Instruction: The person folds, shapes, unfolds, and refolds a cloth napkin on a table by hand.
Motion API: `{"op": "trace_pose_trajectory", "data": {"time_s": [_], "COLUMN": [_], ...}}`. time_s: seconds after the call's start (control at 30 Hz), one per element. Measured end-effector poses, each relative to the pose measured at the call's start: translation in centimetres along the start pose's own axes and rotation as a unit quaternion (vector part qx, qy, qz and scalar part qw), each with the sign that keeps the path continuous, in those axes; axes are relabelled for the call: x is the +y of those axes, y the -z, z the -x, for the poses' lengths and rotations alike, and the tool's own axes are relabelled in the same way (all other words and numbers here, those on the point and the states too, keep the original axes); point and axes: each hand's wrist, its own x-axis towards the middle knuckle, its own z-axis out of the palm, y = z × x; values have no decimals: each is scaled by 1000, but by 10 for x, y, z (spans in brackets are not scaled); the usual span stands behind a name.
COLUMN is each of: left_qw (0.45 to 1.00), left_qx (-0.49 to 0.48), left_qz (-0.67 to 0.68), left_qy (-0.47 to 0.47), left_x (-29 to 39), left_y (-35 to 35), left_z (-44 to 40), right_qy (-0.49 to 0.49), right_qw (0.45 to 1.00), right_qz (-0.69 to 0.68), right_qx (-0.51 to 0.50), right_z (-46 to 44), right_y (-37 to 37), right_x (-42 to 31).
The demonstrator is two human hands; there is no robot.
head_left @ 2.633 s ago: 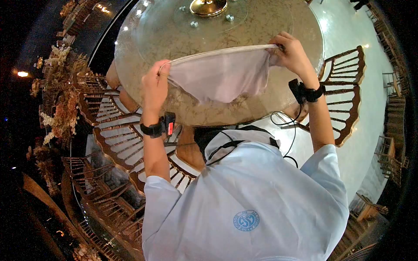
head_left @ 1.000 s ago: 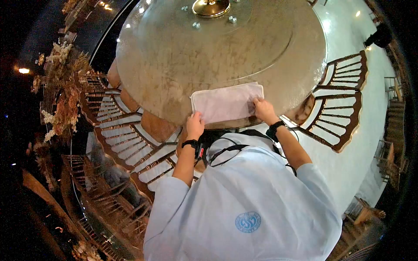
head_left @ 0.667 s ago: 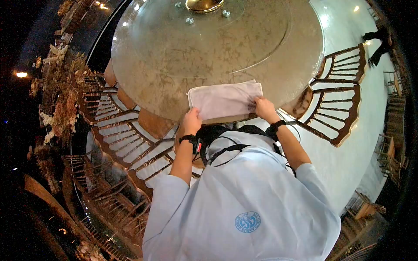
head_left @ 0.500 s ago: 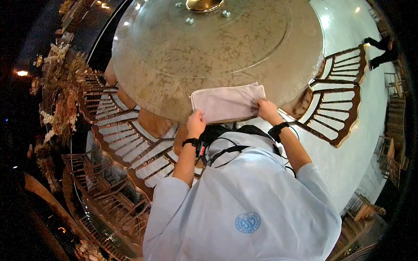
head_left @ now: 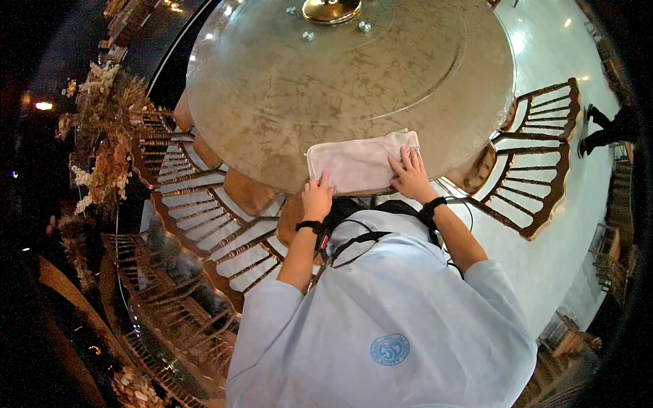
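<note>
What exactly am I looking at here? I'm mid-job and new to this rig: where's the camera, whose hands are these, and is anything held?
There is no machine here: these are a person's bare hands, seen from one camera worn on the head, looking forward and down. The light blue shirt is the wearer's own.

A pale cloth, apparently folded, lies at the near edge of a round table. The right hand rests on its right end, fingers spread. The left hand touches the lower left corner; whether it pinches the cloth is unclear.

Farther back stands a gold-coloured base. Wooden chairs surround the near side.
</note>
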Motion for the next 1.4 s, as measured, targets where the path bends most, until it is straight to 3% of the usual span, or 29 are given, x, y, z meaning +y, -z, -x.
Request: {"op": "trace_pose_trajectory", "data": {"time_s": [0.43, 0.5, 0.8, 1.4], "left_qw": [999, 999, 994, 994], "left_qx": [23, 35, 62, 63], "left_qz": [-7, 1, 86, 92], "left_qy": [25, 17, 9, 3], "left_x": [3, 1, -1, 2], "left_y": [4, 0, -15, -8], "left_z": [-19, -17, -8, -5], "right_qy": [3, 6, -42, -47], "right_qw": [998, 995, 998, 998], "right_qz": [52, 80, 40, 38], "right_qx": [18, 57, 22, 27], "right_z": [-16, -16, -12, -12], "right_y": [-20, -22, -15, -17], "right_x": [17, 16, 6, 2]}}
